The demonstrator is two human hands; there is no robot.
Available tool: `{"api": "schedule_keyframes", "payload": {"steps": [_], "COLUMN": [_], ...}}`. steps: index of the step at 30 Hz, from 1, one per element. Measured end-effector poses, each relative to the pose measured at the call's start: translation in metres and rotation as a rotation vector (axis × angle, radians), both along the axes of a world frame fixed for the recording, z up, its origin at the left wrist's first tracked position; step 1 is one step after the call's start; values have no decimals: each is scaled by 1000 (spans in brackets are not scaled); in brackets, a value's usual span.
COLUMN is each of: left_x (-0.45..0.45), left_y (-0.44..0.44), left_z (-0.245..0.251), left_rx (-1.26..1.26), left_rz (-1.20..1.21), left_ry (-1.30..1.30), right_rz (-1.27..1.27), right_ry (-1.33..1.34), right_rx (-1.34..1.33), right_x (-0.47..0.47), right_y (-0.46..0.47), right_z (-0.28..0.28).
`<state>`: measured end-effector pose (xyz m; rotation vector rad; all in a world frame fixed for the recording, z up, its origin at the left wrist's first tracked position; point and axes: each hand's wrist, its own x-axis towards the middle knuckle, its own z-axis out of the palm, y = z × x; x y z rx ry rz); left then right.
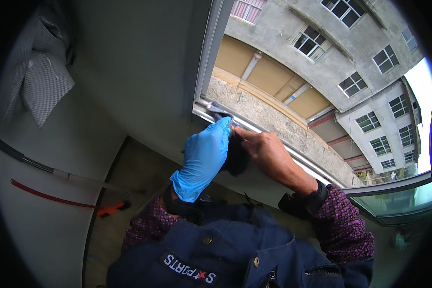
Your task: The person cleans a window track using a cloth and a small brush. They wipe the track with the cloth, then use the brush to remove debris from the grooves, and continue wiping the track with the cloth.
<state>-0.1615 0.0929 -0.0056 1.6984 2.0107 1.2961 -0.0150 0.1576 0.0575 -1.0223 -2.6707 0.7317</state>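
My left hand [205, 154], in a blue disposable glove, pinches a dark grey cloth [219, 109] at the inner corner of the window's sill track. Bare, my right hand [273, 154] meets it from the other side, its fingers closed on the same cloth. Between the fingertips shows a small orange-brown bit that I cannot identify. Part of the cloth bunches over the light metal window track [262, 126], and a darker part hangs below my hands against the wall. My fingers hide much of the middle of the cloth.
An upright window frame [206, 54] rises beside the cloth. At right an opened glass sash [399, 201] angles inward. Grey mesh fabric [46, 82] hangs at upper left. A long pole [39, 163] and a red-orange handled tool [111, 209] lean at left. Outside stands a concrete building [327, 46].
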Motion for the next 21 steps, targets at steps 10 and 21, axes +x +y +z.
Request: {"api": "schedule_keyframes", "payload": {"steps": [10,21], "left_x": [-16,62], "left_y": [2,-1], "left_z": [-6,9], "left_rx": [31,-91], "left_rz": [108,-332], "left_ry": [8,-216], "right_rz": [172,107], "right_ry": [36,-477], "right_rx": [115,33], "right_x": [-31,59], "right_y": [17,25], "right_z": [-7,60]}}
